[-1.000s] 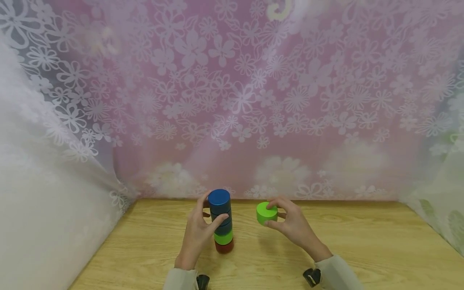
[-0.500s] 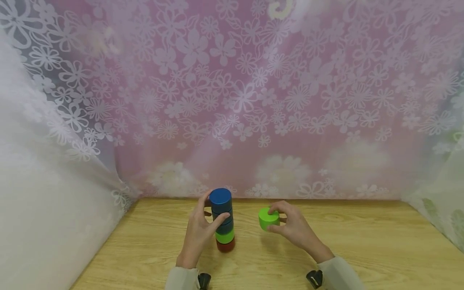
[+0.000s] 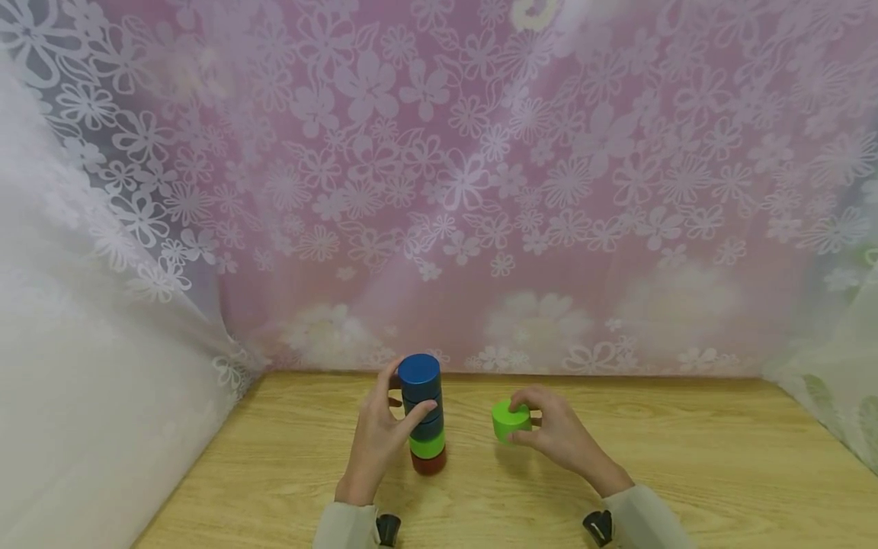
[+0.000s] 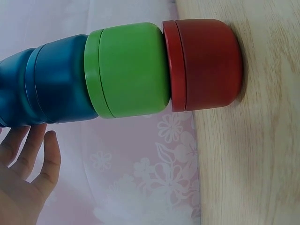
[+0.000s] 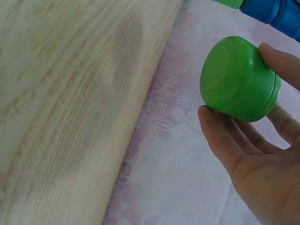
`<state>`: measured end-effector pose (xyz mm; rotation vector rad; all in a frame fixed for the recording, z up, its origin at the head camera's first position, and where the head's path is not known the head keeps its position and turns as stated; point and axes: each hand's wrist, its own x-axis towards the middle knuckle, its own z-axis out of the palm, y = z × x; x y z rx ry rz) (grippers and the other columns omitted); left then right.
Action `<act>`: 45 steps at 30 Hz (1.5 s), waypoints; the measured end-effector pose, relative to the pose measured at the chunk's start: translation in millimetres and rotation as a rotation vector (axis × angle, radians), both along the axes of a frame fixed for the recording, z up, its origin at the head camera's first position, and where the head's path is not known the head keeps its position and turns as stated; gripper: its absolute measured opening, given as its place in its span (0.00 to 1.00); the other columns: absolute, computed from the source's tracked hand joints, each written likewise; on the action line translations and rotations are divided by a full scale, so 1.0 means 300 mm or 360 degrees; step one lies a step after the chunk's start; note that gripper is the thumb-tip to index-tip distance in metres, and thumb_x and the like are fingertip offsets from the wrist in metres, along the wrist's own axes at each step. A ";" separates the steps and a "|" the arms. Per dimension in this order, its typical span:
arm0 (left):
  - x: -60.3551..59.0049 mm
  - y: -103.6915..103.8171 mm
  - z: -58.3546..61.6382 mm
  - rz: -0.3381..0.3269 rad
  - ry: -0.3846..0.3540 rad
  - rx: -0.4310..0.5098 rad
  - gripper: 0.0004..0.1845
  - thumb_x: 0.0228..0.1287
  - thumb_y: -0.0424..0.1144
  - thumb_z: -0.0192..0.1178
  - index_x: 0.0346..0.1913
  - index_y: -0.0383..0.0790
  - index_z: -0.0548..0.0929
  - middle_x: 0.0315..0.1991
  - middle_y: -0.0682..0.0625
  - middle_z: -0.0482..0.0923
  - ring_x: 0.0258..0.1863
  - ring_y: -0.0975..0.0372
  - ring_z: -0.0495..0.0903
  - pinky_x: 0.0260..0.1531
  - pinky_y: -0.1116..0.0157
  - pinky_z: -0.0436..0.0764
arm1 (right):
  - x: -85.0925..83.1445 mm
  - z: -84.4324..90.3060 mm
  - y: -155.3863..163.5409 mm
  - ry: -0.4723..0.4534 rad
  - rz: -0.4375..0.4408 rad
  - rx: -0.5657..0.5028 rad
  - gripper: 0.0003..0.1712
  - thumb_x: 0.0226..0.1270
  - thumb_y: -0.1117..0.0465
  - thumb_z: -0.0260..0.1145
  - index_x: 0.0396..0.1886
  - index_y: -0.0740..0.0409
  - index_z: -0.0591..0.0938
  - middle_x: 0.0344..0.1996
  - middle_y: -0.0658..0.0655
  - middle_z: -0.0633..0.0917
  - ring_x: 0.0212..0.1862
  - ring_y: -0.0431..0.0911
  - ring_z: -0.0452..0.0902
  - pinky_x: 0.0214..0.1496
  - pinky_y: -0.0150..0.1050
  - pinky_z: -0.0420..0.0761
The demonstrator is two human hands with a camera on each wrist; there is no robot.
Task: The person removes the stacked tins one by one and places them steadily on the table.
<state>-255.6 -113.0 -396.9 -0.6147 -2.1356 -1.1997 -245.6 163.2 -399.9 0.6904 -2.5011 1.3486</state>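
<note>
Head view shows your right hand (image 3: 559, 435) pinching a loose green tin (image 3: 511, 420) between thumb and fingertips, held just above the desk (image 3: 686, 473), to the right of the stack (image 3: 424, 415) and apart from it. The stack stands on the desk: a red tin (image 4: 204, 63) at the bottom, a green one (image 4: 129, 70) on it, blue ones (image 4: 51, 86) above. Your left hand (image 3: 380, 442) is wrapped loosely around the stack's blue middle, thumb in front, fingers behind.

The tower is tall and narrow, so a nudge from either hand, or a tin set down off-centre, could likely topple it; the fingertip hold on the green tin also looks light enough to slip.

How many blue tins there are is hard to count, since your left hand covers part of them. The left wrist view cuts off the stack's top, and whether the green tin touches the desk cannot be told for certain.
</note>
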 end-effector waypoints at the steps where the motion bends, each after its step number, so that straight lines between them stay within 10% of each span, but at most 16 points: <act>1: 0.000 0.000 0.000 0.0003 0.0000 -0.0003 0.39 0.59 0.35 0.76 0.71 0.37 0.68 0.49 0.44 0.81 0.44 0.55 0.81 0.38 0.61 0.83 | -0.002 -0.002 0.001 -0.0012 0.0005 0.0003 0.17 0.52 0.73 0.79 0.38 0.62 0.81 0.46 0.61 0.80 0.49 0.59 0.79 0.47 0.44 0.86; 45: -0.005 0.000 0.004 -0.0011 0.0013 -0.0009 0.38 0.59 0.35 0.76 0.70 0.35 0.69 0.48 0.43 0.81 0.44 0.54 0.81 0.37 0.54 0.84 | -0.033 -0.072 0.003 -0.0137 0.0110 0.0458 0.22 0.45 0.68 0.83 0.30 0.55 0.76 0.34 0.51 0.73 0.39 0.45 0.70 0.40 0.36 0.76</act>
